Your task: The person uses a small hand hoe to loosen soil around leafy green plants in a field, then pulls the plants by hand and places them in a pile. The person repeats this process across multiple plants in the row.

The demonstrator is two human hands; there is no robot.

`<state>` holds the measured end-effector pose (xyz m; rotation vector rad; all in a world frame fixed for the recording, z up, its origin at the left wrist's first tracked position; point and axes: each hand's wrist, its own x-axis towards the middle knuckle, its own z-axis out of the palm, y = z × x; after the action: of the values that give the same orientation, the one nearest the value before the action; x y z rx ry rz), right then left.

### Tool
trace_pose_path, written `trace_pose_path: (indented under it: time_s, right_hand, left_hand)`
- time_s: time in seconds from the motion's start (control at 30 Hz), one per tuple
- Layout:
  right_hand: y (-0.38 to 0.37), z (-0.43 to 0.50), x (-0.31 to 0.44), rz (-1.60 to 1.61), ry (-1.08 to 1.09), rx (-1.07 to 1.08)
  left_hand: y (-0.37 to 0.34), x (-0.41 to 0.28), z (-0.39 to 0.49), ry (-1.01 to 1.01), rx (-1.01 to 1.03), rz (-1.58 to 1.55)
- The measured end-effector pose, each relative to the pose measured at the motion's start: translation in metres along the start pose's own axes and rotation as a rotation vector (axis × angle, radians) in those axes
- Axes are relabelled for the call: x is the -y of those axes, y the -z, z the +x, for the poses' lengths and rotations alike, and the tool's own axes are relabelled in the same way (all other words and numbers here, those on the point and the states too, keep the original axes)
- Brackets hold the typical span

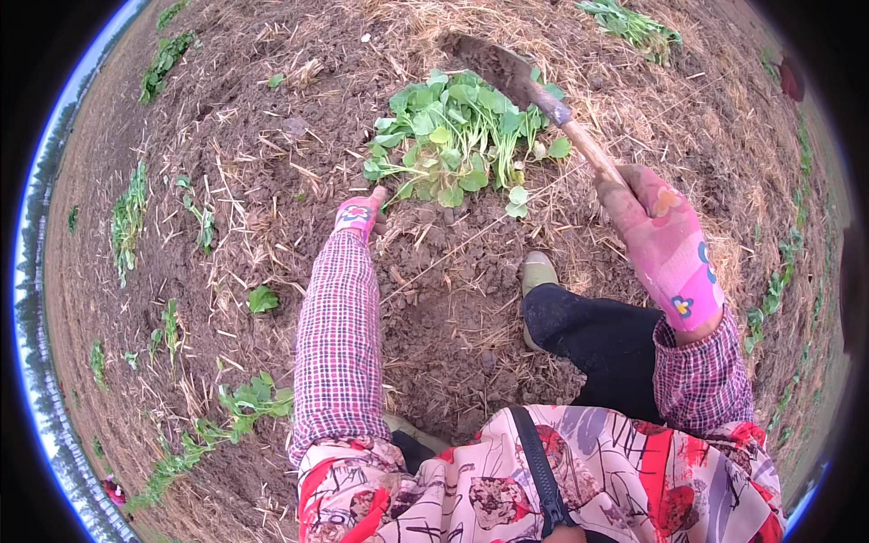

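My right hand [655,234], in a pink flowered glove with soiled fingers, grips the wooden handle [589,146] of a short-handled digging tool. The tool's soil-caked metal blade [492,68] is raised over the far edge of a bunch of leafy green seedlings [455,129]. Those seedlings lie loose on the soil, with pale stems and roots showing. My left hand [360,214], gloved alike, is low at the bunch's near left edge. Its fingertips are partly hidden, so whether they pinch a stem is unclear.
Straw-strewn brown soil [448,332] surrounds my boots [538,271]. A thin string [468,237] runs diagonally across it. A plant row [248,407] is at lower left, another [781,278] at right. More seedling bunches lie at upper right [631,27] and left [129,220].
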<state>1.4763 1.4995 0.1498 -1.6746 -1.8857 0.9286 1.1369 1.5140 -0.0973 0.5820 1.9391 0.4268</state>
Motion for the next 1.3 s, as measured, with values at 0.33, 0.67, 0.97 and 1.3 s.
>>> trace_pose_path:
  time_s: [0.33,0.67,0.97,1.3]
  right_hand:
    - [0.008,0.012,0.007,0.162,-0.309,0.021]
    - [0.008,0.013,-0.006,0.142,-0.311,0.006]
    - [0.004,0.015,-0.004,0.106,-0.341,0.005]
    - [0.005,0.01,0.009,0.165,-0.315,0.055]
  left_hand:
    - [-0.103,0.008,0.116,0.025,-0.143,-0.499]
    - [0.016,0.003,0.113,-0.181,-0.331,-0.989]
    - [-0.061,-0.106,0.161,-0.02,-0.211,0.624]
    - [-0.003,-0.027,0.113,-0.148,0.046,-0.791]
